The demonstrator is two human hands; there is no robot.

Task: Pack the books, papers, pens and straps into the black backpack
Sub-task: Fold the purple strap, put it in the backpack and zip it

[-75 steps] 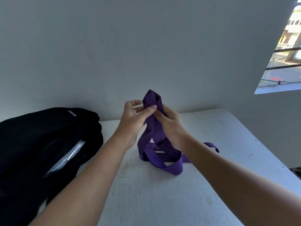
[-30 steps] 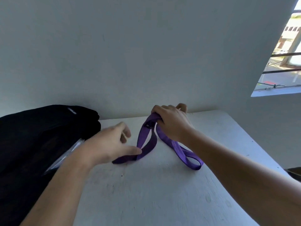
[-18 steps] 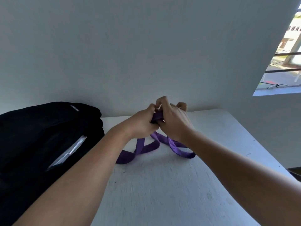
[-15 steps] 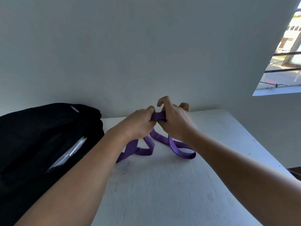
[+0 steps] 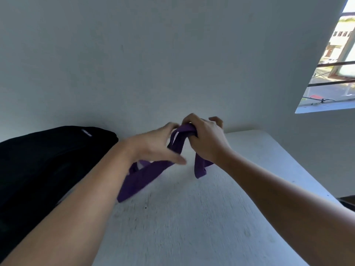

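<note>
Up close, the right hand [image 5: 206,141] grips the bunched purple strap [image 5: 143,174] above the white table [image 5: 192,217]; the left hand [image 5: 156,145], fingers spread, touches it. Loops trail left toward the black backpack [image 5: 48,160], its contents unseen.

The purple strap [image 5: 143,176] is a flat webbing band, gathered at its top into a bunch gripped inside the curled fingers [image 5: 189,120] of the right hand. From there two lengths hang down: one drops just below those fingers, the other trails leftward under the left hand's spread fingers onto the white surface, its shape smeared by blur, so folds are hard to tell. The black backpack [image 5: 48,162] lies left of both hands, slumped and dark.
</note>
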